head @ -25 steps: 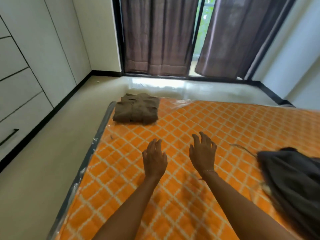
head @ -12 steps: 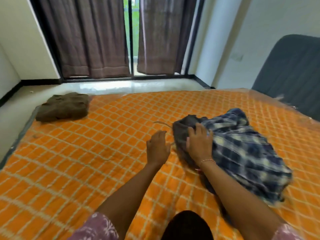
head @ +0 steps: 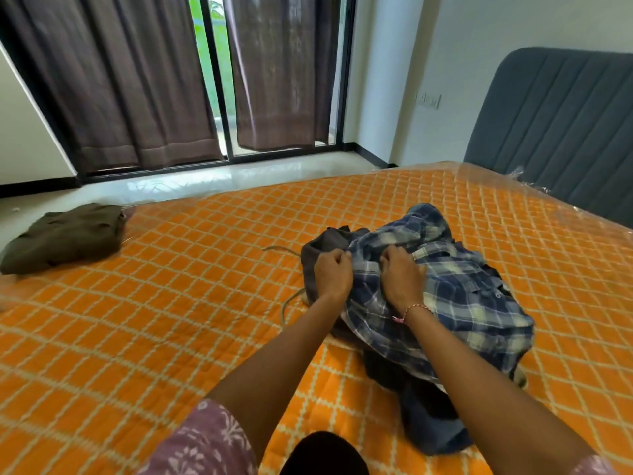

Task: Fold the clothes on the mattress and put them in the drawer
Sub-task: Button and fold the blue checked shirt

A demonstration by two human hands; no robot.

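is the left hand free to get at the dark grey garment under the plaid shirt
Probably not yet: the left hand grips the plaid shirt, which lies over most of the dark grey garment. Only that garment's far edge shows, just past the fingers.

Left hand, right hand clenched

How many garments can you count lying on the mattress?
3 visible: a folded brown garment far left; a plaid shirt gripped by both hands, atop a dark grey garment. More may hide beneath.
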